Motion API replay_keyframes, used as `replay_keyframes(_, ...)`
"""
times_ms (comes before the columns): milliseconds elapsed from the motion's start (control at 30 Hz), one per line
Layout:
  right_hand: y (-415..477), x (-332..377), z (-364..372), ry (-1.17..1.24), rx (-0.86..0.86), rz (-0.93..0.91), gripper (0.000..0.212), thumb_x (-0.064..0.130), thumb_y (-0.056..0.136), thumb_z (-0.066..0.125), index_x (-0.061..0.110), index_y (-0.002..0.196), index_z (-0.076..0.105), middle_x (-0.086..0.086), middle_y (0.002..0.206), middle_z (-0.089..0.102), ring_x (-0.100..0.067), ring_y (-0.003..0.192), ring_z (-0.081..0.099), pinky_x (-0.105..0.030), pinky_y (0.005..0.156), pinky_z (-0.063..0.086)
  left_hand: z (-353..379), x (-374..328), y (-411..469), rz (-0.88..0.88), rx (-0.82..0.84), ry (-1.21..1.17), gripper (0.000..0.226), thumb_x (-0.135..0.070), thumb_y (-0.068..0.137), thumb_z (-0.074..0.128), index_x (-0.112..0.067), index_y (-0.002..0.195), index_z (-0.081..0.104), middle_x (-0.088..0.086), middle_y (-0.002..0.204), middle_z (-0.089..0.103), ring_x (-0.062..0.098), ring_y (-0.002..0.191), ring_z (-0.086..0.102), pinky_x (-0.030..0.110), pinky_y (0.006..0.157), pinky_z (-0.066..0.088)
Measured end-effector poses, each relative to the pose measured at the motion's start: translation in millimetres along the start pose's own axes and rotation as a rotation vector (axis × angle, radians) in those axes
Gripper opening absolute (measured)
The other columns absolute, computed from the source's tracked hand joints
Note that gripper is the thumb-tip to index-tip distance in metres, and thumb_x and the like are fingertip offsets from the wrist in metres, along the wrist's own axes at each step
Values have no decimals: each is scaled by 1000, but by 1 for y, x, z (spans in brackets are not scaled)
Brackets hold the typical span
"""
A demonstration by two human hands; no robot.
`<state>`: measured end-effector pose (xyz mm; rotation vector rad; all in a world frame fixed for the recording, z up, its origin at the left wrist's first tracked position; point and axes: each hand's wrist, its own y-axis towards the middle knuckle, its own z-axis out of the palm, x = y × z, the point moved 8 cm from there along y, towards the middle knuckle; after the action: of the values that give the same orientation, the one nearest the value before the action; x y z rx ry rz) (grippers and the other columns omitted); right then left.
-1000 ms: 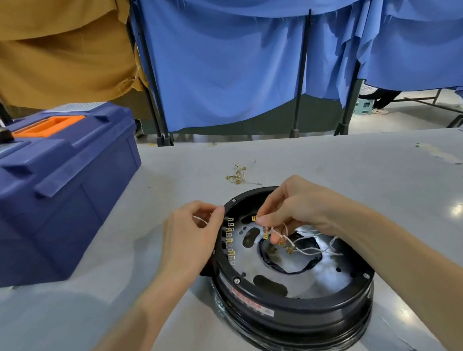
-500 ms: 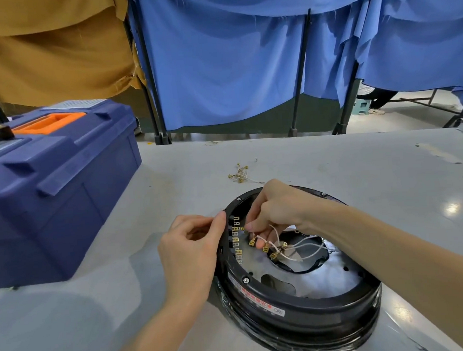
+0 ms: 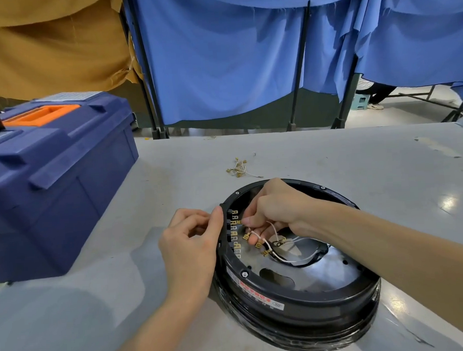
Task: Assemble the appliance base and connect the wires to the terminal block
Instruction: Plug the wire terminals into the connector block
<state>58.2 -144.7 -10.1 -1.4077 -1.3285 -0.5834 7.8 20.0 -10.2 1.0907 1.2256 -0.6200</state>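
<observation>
A brass wire connector (image 3: 239, 222) is pinched by the right hand (image 3: 277, 207) fingers (image 3: 250, 221) just right of the round black base's (image 3: 298, 299) upright brass terminal row (image 3: 236, 233); whether the left hand (image 3: 191, 244) grips anything cannot be told.

Your appliance base (image 3: 306, 300) has a glossy black plastic rim around a shiny bare metal plate (image 3: 326, 275). The terminal block (image 3: 235, 230) tabs look like brass, and the wires (image 3: 291, 259) are white-sheathed. Your bench (image 3: 331, 156) is smooth grey with a faint sheen. The toolbox (image 3: 50, 171) is matt blue plastic.
</observation>
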Motion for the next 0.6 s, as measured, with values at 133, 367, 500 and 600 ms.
replay_keyframes(133,1,0,1,-1,-4,4,9,-17,88,54,-10,85,60,-15,45,58,-22,40,62,-25,39,52,0,0,0,18,-6,3,26,-21,81,77,-9,59,70,-1,76,64,10,65,59,28,66,50)
replay_keyframes(367,3,1,2,14,-34,14,13,-20,87,48,-17,91,60,-17,47,59,-26,40,64,-27,41,55,1,1,0,36,-6,4,27,-19,83,75,-10,59,65,-2,71,60,15,62,56,32,62,45)
replay_keyframes(500,8,1,3,10,-75,29,21,-19,86,41,-21,99,57,-13,40,57,-29,37,62,-31,40,56,2,2,0,41,5,-7,30,-18,84,74,-12,56,64,-2,67,58,10,60,52,21,59,39)
replay_keyframes(600,10,2,3,3,-108,40,23,-18,84,39,-20,97,57,-12,37,56,-28,34,59,-29,38,53,3,2,0,48,16,-3,31,-17,85,73,-12,55,64,-2,67,56,8,59,50,17,57,37)
